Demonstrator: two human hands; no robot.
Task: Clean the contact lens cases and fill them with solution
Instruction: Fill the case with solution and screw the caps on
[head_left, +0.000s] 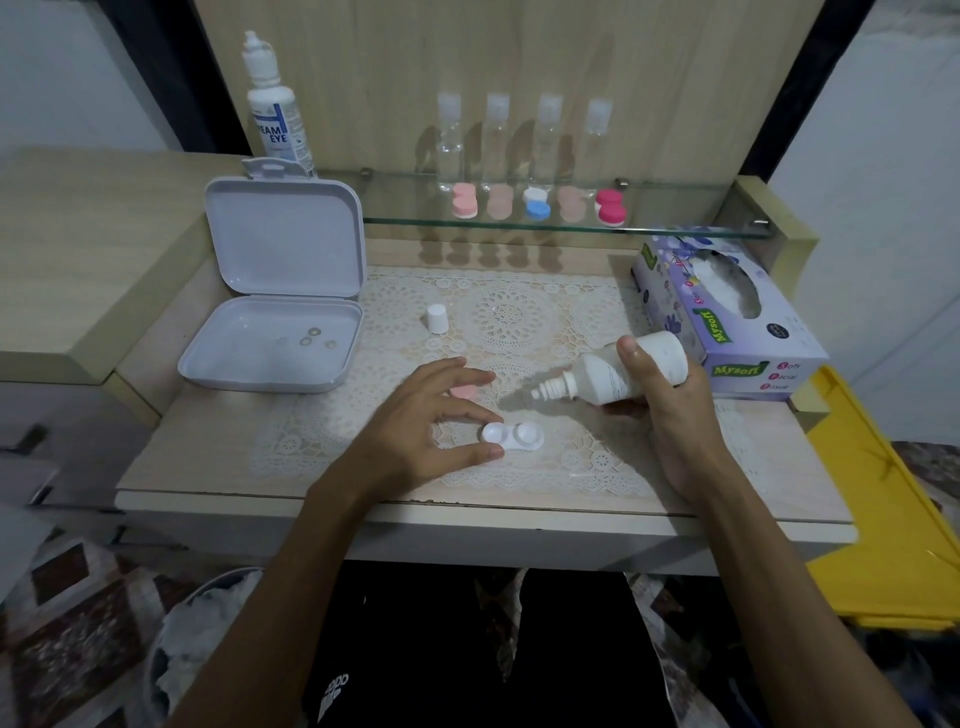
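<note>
A white two-well contact lens case (513, 436) lies uncapped on the lace mat near the table's front. My left hand (421, 426) steadies it, thumb and forefinger touching its left well. A pink cap (464, 391) lies under my left fingers. My right hand (657, 410) grips a white solution bottle (618, 375), tilted with its nozzle pointing left and down, a little above and right of the case. The bottle's white cap (437, 317) stands on the mat further back.
An open grey box (280, 312) with several contact lenses sits at the left. A second solution bottle (275, 111) stands behind it. The glass shelf (675, 228) holds several clear bottles and coloured lens cases. A tissue box (727, 317) is at the right.
</note>
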